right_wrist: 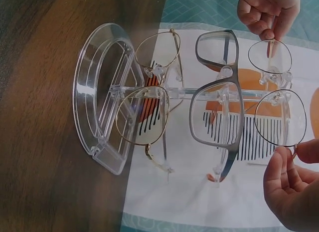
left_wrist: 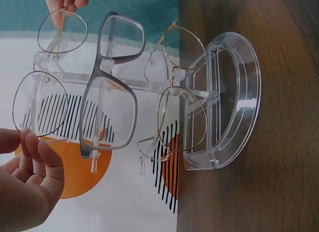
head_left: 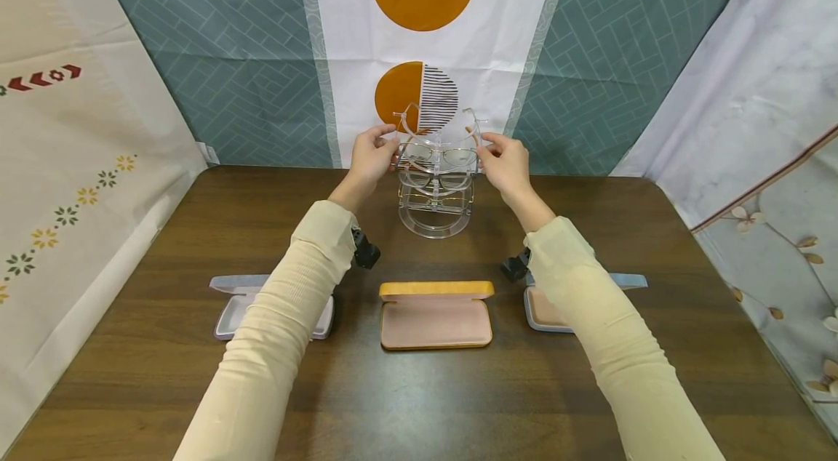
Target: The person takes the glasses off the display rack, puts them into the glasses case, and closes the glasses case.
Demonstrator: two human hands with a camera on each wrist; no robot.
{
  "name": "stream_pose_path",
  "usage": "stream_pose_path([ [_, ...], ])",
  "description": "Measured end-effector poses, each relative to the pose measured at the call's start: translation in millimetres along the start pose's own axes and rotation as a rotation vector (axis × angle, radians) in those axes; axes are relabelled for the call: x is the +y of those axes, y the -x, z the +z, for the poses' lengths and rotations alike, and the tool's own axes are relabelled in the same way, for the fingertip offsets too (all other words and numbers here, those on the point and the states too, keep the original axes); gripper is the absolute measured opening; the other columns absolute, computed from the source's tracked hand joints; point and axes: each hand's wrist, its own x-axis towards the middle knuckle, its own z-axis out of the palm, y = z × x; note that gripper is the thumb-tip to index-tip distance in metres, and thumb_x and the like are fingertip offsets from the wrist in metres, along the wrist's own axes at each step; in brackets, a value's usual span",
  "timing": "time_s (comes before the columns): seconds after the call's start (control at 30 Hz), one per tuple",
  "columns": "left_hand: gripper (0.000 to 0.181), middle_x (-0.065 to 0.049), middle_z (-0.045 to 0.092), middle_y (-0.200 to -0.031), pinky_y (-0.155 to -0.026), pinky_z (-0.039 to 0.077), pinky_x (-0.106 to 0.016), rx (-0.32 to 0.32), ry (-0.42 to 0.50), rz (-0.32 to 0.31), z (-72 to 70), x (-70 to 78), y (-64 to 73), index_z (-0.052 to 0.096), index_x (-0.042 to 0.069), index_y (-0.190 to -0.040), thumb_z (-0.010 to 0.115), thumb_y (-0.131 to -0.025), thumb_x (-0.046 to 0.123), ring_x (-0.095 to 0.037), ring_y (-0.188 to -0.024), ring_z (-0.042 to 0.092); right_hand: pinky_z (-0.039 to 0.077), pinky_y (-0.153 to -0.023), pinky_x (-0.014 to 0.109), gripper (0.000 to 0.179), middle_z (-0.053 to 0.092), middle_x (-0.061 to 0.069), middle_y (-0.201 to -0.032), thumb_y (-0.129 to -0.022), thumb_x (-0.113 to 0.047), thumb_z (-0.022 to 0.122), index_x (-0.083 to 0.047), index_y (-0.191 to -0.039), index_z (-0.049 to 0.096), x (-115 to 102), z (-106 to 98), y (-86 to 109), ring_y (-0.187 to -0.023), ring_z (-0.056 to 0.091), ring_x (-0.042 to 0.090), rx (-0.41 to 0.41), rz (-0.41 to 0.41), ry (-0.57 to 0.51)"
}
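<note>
Over the tabletop [head_left: 432,399], sleeves [head_left: 268,337] partly hide two cases [head_left: 225,321]; left fingers [left_wrist: 50,162] and right fingers [right_wrist: 273,172] pinch uppermost glasses [left_wrist: 56,105].

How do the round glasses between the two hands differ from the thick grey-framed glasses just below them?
The round glasses have thin, wire-like rims; the grey glasses have thick ones. The round glasses' lenses are nearly circular, the grey glasses' squarish. The left hand and right hand hold the round glasses at the sides, while neither touches the grey glasses. Both pairs have see-through lenses.
</note>
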Motion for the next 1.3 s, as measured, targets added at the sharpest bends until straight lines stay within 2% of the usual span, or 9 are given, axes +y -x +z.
stream_pose_path([
  [0.17, 0.035, -0.017, 0.053, -0.079, -0.05, 0.043, -0.019, 0.016, 0.019, 0.013, 0.9, 1.6, 1.4, 0.048, -0.005, -0.127, 0.049, -0.092, 0.002, -0.013, -0.055, 0.047, 0.05, -0.06, 0.021, 0.034, 0.064, 0.019, -0.099, -0.091, -0.008, 0.053, -0.001, -0.124, 0.055, -2, -1, 1.1, -0.067, 0.06, 0.012, 0.006, 0.004, -0.025],
  [0.3, 0.033, -0.014, 0.052, -0.077, -0.052, 0.044, -0.02, 0.03, 0.03, 0.034, 0.9, 3.0, 3.4, 0.05, -0.007, -0.124, 0.048, -0.092, 0.001, -0.011, -0.055, 0.047, 0.052, -0.067, 0.027, 0.033, 0.065, 0.018, -0.096, -0.091, -0.007, 0.053, -0.001, -0.122, 0.056, -5, -2, 2.8, -0.066, 0.059, 0.01, 0.013, -0.002, -0.052],
  [0.43, 0.031, -0.01, 0.052, -0.073, -0.054, 0.045, -0.022, 0.036, 0.035, 0.049, 0.3, 4.1, 6.0, 0.053, -0.006, -0.122, 0.048, -0.091, 0.0, -0.011, -0.055, 0.047, 0.051, -0.062, 0.02, 0.032, 0.064, 0.02, -0.096, -0.09, -0.006, 0.054, 0.0, -0.122, 0.056, -7, -3, 4.7, -0.062, 0.057, 0.007, 0.016, -0.003, -0.089],
  [0.57, 0.03, -0.013, 0.053, -0.074, -0.054, 0.045, -0.022, 0.037, 0.046, 0.06, 0.2, 4.7, 8.7, 0.054, -0.005, -0.12, 0.049, -0.091, -0.001, -0.012, -0.054, 0.047, 0.05, -0.06, 0.018, 0.033, 0.063, 0.023, -0.098, -0.09, -0.005, 0.054, 0.001, -0.122, 0.056, -8, -5, 6.8, -0.06, 0.057, 0.004, 0.012, 0.006, -0.131],
  [0.67, 0.031, -0.016, 0.053, -0.075, -0.053, 0.045, -0.022, 0.039, 0.063, 0.064, 0.1, 4.8, 10.5, 0.054, -0.005, -0.12, 0.049, -0.09, -0.002, -0.011, -0.053, 0.047, 0.051, -0.062, 0.02, 0.033, 0.063, 0.023, -0.098, -0.09, -0.005, 0.055, 0.001, -0.122, 0.056, -9, -6, 8.8, -0.061, 0.058, 0.006, 0.012, 0.014, -0.144],
  [0.83, 0.031, -0.017, 0.055, -0.075, -0.053, 0.045, -0.021, 0.05, 0.064, 0.077, -0.7, 5.8, 14.3, 0.055, -0.006, -0.119, 0.049, -0.089, -0.003, -0.011, -0.053, 0.048, 0.052, -0.066, 0.026, 0.033, 0.063, 0.023, -0.096, -0.089, -0.005, 0.056, 0.001, -0.121, 0.057, -11, -7, 12.4, -0.068, 0.061, 0.018, 0.021, 0.019, -0.147],
  [1.03, 0.031, -0.009, 0.055, -0.067, -0.052, 0.045, -0.021, 0.059, 0.06, 0.104, -1.3, 7.8, 20.0, 0.056, -0.006, -0.117, 0.05, -0.087, -0.004, -0.014, -0.053, 0.049, 0.051, -0.059, 0.02, 0.032, 0.064, 0.022, -0.092, -0.087, -0.002, 0.055, 0.0, -0.119, 0.059, -13, -9, 18.1, -0.063, 0.06, 0.014, 0.039, 0.024, -0.205],
  [1.1, 0.031, -0.006, 0.054, -0.065, -0.052, 0.046, -0.022, 0.06, 0.059, 0.112, -1.4, 8.4, 22.6, 0.057, -0.006, -0.117, 0.05, -0.087, -0.004, -0.014, -0.054, 0.05, 0.051, -0.058, 0.02, 0.032, 0.064, 0.022, -0.089, -0.086, 0.0, 0.055, 0.0, -0.118, 0.059, -14, -9, 20.9, -0.063, 0.061, 0.016, 0.046, 0.024, -0.231],
  [1.3, 0.031, -0.007, 0.055, -0.065, -0.05, 0.045, -0.02, 0.063, 0.074, 0.139, -1.8, 9.6, 30.6, 0.058, -0.008, -0.115, 0.049, -0.085, -0.006, -0.014, -0.053, 0.05, 0.052, -0.056, 0.023, 0.034, 0.065, 0.015, -0.077, -0.083, 0.004, 0.053, 0.001, -0.116, 0.061, -14, -12, 27.5, -0.061, 0.061, 0.018, 0.068, 0.003, -0.279],
])
